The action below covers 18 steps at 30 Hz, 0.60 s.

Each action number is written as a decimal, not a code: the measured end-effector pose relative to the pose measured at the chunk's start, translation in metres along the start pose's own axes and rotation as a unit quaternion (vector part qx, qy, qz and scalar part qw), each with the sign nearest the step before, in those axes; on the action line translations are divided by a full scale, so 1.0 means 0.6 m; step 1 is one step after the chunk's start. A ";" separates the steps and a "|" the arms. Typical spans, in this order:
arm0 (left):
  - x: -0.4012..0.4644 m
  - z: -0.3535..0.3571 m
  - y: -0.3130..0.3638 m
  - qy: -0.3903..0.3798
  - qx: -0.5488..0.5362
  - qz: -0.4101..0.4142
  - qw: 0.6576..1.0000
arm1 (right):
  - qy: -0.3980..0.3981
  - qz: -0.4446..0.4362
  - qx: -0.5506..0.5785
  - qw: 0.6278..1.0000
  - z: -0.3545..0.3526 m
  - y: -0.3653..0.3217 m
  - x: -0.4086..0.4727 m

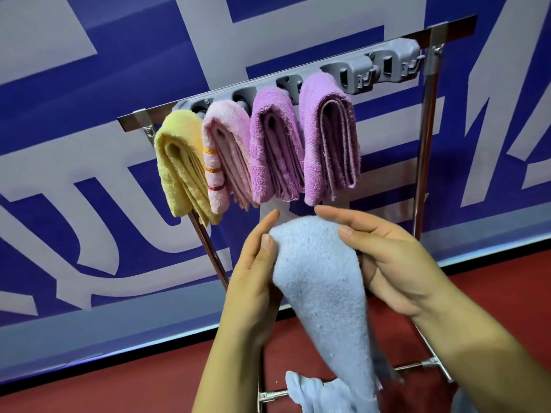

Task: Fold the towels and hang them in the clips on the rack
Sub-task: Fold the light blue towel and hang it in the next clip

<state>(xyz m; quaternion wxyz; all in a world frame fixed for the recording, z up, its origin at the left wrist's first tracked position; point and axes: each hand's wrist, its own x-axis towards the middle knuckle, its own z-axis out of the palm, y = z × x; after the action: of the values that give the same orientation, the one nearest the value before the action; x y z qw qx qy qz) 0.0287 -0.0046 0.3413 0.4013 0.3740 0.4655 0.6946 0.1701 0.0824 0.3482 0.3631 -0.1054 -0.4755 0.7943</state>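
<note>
Between the left hand [253, 281] and the right hand [396, 263], the folded blue towel [322, 293] hangs with its long axis running down and its rounded fold uppermost, each hand pinching one side near that fold. Up and to the right of the right hand lie the free clips [384, 68] on the rack [429, 93], beyond four towels already hung. The right hand is nearer. Its lower end is cut off; another blue cloth [310, 391] below is probably a separate towel.

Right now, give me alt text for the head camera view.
Two hands, left hand and right hand, hold a folded light blue towel below a rack where yellow, pink and two purple towels hang in clips.
</note>
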 end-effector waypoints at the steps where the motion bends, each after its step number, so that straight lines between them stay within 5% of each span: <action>1: -0.003 -0.002 -0.002 -0.029 -0.001 -0.004 1.000 | 0.004 0.007 0.023 1.000 0.003 -0.003 0.004; 5: -0.019 0.002 0.005 -0.086 0.002 0.036 0.996 | 0.048 0.049 0.069 0.995 0.003 -0.015 0.020; 11: -0.004 0.000 0.021 -0.044 0.087 0.092 0.991 | 0.094 0.079 0.103 0.987 0.008 -0.020 0.019; 18: 0.018 0.023 0.047 0.027 0.109 0.132 0.985 | 0.027 -0.065 -0.176 0.982 -0.007 -0.005 -0.002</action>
<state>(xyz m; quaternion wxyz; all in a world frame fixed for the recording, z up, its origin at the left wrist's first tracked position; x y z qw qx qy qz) 0.0307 0.0028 0.3738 0.2505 0.4543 0.4955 0.6966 0.1747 0.0851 0.3487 0.4021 -0.1580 -0.6035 0.6701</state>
